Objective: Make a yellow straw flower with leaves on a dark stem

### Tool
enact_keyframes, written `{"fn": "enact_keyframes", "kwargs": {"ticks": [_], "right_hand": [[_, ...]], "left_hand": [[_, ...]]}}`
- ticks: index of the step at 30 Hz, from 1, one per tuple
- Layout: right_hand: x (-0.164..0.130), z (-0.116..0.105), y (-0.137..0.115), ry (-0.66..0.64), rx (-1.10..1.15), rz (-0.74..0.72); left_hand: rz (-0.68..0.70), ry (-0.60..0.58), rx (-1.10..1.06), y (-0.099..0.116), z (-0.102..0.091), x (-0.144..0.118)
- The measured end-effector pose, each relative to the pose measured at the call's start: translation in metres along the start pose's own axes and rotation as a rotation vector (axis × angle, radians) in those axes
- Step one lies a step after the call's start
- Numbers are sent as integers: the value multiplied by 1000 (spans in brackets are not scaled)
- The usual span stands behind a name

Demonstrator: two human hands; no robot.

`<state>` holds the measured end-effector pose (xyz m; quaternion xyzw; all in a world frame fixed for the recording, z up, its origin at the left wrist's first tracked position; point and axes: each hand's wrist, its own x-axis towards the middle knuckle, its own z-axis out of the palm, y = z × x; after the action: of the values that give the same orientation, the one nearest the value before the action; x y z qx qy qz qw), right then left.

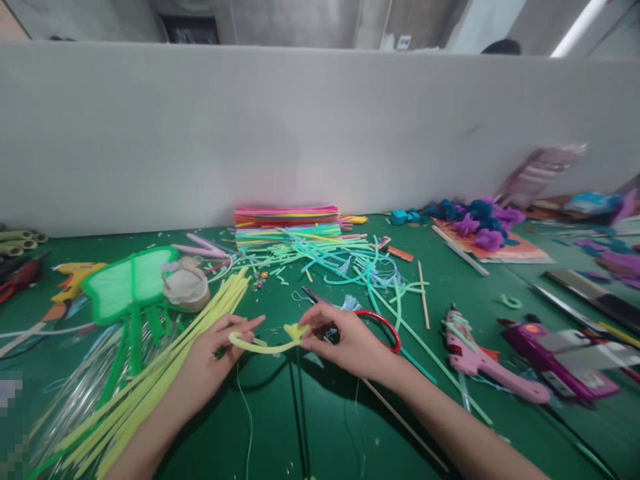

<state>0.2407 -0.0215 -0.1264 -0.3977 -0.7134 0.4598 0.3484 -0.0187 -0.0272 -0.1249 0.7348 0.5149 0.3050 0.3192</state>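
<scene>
A yellow pipe cleaner (270, 347) bends in a curve between my two hands, just above the green table (270, 433). Its curved end rests at the fingers of my left hand (215, 347), which are closed around it, the index finger stretched out. My right hand (345, 339) pinches the other end, where a small folded yellow piece (295, 331) shows at the fingertips. Red-handled scissors (393, 337) lie partly hidden behind my right hand. Beside and under my left forearm is a bundle of yellow pipe cleaners (150, 380). A thin pale thread (246, 413) hangs near my left hand.
A green pipe-cleaner shape (134, 287), tape roll (187, 287) and yellow glue gun (75, 280) lie left. Coloured pipe cleaners (287, 223) are stacked before the grey partition (300, 133). To the right are a pink glue gun (490, 367), purple device (557, 363) and purple-blue flowers (483, 223).
</scene>
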Motion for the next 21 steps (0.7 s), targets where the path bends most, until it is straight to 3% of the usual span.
{"fn": "enact_keyframes", "kwargs": {"ticks": [6, 9, 14, 19, 21], "right_hand": [[-2, -1, -3, -48, 57, 41], [-2, -3, -4, -84, 92, 64], [-2, -5, -4, -125, 196, 101], [-2, -8, -2, -167, 306, 119], [-2, -9, -2, -183, 357, 133]], "left_hand": [[-189, -259, -281, 11, 1, -3], [-220, -311, -397, 10, 2, -6], [-156, -406, -514, 5, -2, -12], [-10, -620, -736, 5, -10, -13], [-19, -628, -820, 1, -10, -13]]}}
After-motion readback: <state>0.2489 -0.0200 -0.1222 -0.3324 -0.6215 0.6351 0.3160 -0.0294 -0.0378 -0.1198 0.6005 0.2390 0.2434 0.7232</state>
